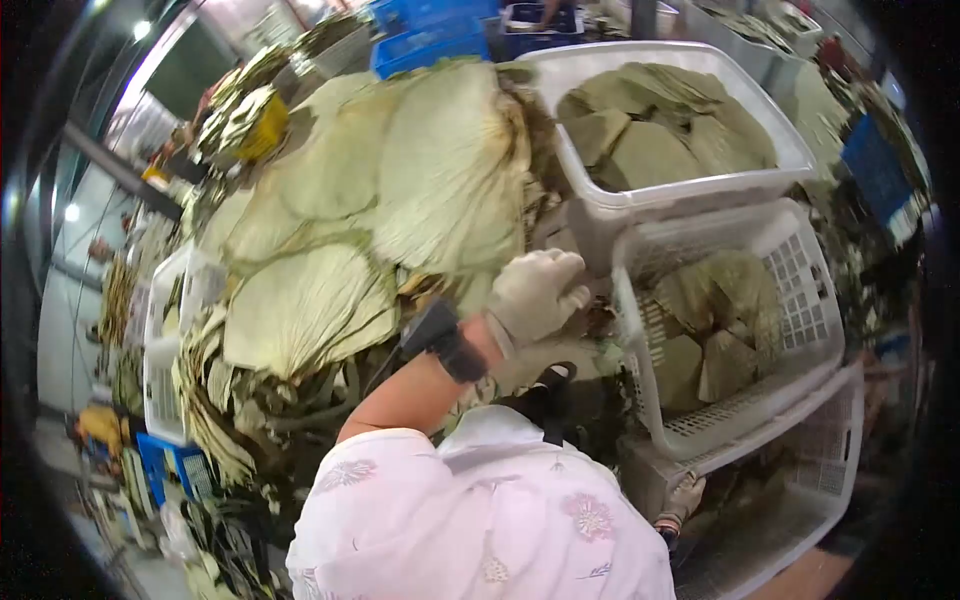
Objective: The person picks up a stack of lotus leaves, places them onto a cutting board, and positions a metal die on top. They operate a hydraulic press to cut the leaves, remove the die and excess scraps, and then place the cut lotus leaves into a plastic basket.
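Note:
My left hand (538, 295), in a pale glove, is held over the gap between the leaf pile and the crates. Its fingers are loosely curled, the thumb stands apart, and nothing shows in it. To its left lie large dried, fan-veined leaves (440, 170) in a broad pile. At the lower right my right hand (683, 497), also gloved, is closed on the rim of a white plastic crate (850, 430). Beside that is another slotted white crate (810, 290) holding folded leaves (720, 320). Part of my right hand is hidden by the crate edge.
A white tub (690, 185) full of leaves (650, 150) stands at the upper right. Blue crates (430, 50) are at the back, with a yellow container (265, 128) to the left. White baskets (165, 390) stand at the far left. My foot (553, 378) shows on the floor.

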The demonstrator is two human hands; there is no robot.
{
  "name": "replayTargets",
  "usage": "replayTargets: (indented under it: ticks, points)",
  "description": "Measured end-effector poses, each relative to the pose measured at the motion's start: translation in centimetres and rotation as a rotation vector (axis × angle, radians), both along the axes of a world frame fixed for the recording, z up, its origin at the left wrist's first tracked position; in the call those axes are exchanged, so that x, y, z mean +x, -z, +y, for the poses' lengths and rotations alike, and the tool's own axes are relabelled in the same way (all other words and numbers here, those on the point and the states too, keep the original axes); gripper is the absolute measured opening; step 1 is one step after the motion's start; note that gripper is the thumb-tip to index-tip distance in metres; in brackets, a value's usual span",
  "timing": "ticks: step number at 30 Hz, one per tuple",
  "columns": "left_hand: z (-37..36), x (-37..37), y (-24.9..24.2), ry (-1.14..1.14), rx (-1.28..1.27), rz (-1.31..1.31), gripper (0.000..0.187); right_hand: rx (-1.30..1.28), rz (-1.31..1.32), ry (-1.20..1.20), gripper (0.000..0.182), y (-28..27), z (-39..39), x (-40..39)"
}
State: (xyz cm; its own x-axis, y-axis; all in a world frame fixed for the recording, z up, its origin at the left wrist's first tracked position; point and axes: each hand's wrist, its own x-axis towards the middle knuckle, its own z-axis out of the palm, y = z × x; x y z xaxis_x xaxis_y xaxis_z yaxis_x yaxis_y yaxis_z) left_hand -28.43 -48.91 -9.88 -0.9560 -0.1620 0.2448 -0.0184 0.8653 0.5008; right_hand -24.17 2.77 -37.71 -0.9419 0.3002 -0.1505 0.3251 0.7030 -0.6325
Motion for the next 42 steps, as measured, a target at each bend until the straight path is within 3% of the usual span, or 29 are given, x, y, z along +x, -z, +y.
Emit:
replayTargets:
  ticks: [3, 5, 6, 8, 9, 11, 12, 14, 15, 17, 18, 21, 25, 26, 27, 29, 30, 31, 34, 38, 39, 41, 42]
  points:
    - [-4.0, 2.4, -1.9, -0.207, -0.112, -0.106, 0.038, 0.049, 0.010, 0.036, 0.054, 1.1, 0.3, -0.3]
    - [-10.3, 0.4, 2.8, -0.150, 0.058, 0.039, 0.035, -0.027, 0.120, 0.041, 0.056, 1.0, 0.3, -0.3]
    - [-11.7, -0.4, 1.7, -0.140, 0.061, 0.047, 0.035, -0.024, 0.129, 0.051, 0.056, 0.7, 0.4, -0.5]
    - [-14.3, -2.2, -0.9, -0.317, 0.275, 0.165, 0.050, -0.014, -0.040, 0.040, 0.052, 0.4, 0.6, -0.6]
    - [-16.3, -4.2, -0.4, -0.295, 0.273, 0.166, 0.050, -0.018, -0.037, 0.062, 0.052, 0.2, 0.4, -0.4]
    - [-20.5, -9.2, 2.4, -0.464, 0.122, 0.133, 0.074, -0.100, 0.067, 0.110, 0.045, -0.4, -0.7, 0.3]
    - [-21.4, -11.2, 2.4, -0.435, 0.124, 0.129, 0.074, -0.032, 0.099, 0.190, 0.039, -0.3, -1.4, 0.5]
    - [-22.5, -15.1, 2.9, -0.641, 0.114, -0.071, 0.103, 0.106, 0.170, 0.175, 0.039, -0.9, -2.2, 1.6]
    - [-22.6, -17.0, 3.2, -0.615, 0.121, -0.068, 0.103, 0.241, 0.239, 0.129, 0.039, -1.8, -3.0, 1.9]
    - [-22.5, -20.1, 4.3, -0.767, 0.070, -0.105, 0.122, 0.151, 0.113, 0.245, 0.048, -3.4, -4.7, 2.4]
    - [-22.4, -21.5, 5.3, -0.745, 0.078, -0.113, 0.122, 0.178, 0.085, 0.243, 0.047, -4.0, -5.4, 2.6]
    - [-21.9, -24.0, 8.2, -0.854, -0.140, -0.127, 0.133, 0.303, 0.125, 0.232, 0.045, -3.7, -6.2, 4.2]
    - [-22.4, -23.4, 7.0, -0.802, -0.163, -0.228, 0.119, 0.272, 0.078, 0.302, 0.044, -4.4, -8.2, 4.3]
    - [-22.4, -22.6, 6.1, -0.762, -0.064, -0.201, 0.107, 0.337, 0.087, 0.297, 0.046, -3.8, -8.1, 4.3]
    - [-23.4, -22.5, 6.3, -0.756, -0.070, -0.205, 0.107, 0.400, 0.098, 0.290, 0.047, -3.4, -8.2, 4.5]
    - [-26.3, -22.6, 7.3, -0.668, -0.039, -0.122, 0.104, 0.327, 0.073, 0.332, 0.050, -4.1, -8.8, 3.9]
    - [-27.9, -22.9, 8.8, -0.671, -0.040, 0.057, 0.105, 0.258, 0.060, 0.359, 0.050, -4.2, -8.8, 3.5]
    - [-28.0, -22.2, 7.3, -0.666, -0.044, 0.058, 0.105, 0.189, 0.047, 0.386, 0.051, -4.1, -8.7, 3.4]
    - [-28.9, -20.3, 5.4, -0.608, 0.368, 0.168, 0.109, 0.252, 0.038, 0.365, 0.052, -3.5, -8.1, 3.3]
    - [-27.1, -21.1, 4.3, -0.735, 0.066, -0.070, 0.114, 0.292, 0.082, 0.364, 0.053, -4.0, -9.0, 3.1]
    - [-26.5, -21.8, 5.6, -0.735, 0.068, -0.072, 0.114, 0.288, 0.038, 0.371, 0.054, -4.6, -9.3, 2.9]
    - [-25.6, -23.5, 9.3, -0.791, -0.166, 0.008, 0.121, 0.289, -0.006, 0.380, 0.054, -4.4, -9.1, 2.9]
    - [-24.2, -23.6, 8.9, -0.831, -0.172, -0.088, 0.125, 0.309, 0.015, 0.377, 0.056, -3.8, -9.0, 3.0]
